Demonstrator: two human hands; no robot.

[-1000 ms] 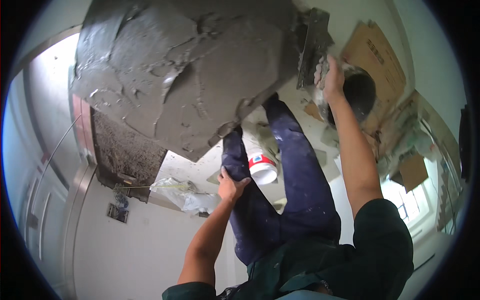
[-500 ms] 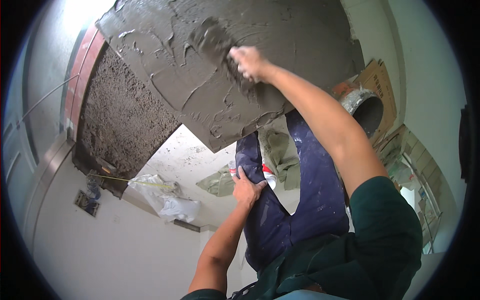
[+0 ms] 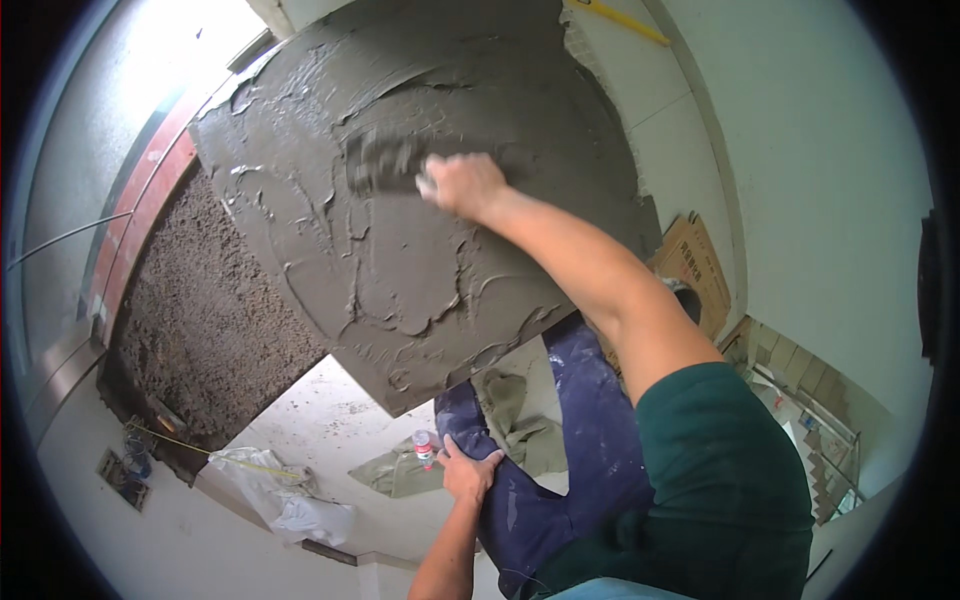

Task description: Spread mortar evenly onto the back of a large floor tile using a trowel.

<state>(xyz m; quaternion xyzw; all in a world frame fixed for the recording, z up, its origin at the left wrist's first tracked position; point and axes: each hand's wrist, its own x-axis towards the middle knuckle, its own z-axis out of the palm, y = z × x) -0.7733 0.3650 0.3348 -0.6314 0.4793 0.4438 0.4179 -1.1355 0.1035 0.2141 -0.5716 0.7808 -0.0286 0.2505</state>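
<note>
A wide panel's worth of wet grey mortar (image 3: 410,265) spreads before me, ridged and smeared on its left part and smoother toward the far right. My right hand (image 3: 465,185) is closed round the handle of a trowel (image 3: 385,163), whose mortar-coated blade lies on the mortar and is blurred by motion. The handle itself is mostly hidden by my fingers. Lower down, my left hand (image 3: 468,472) rests on the knee of my dark blue trousers (image 3: 605,430), thumb and fingers spread, holding nothing.
Left of the mortar lies a rough, crumbly brown bed (image 3: 215,310), bordered by a red strip (image 3: 150,205). Near my left hand stands a small bottle (image 3: 424,452) on green cloth (image 3: 395,475). White plastic bags (image 3: 312,520) lie lower left; cardboard (image 3: 695,275) leans right. A yellow tool (image 3: 620,20) lies far right.
My right hand has swept the trowel leftward across the mortar relative to its surface, leaving a smoother patch below. The view has shifted, showing more of the far side. My left hand stays on my knee.
</note>
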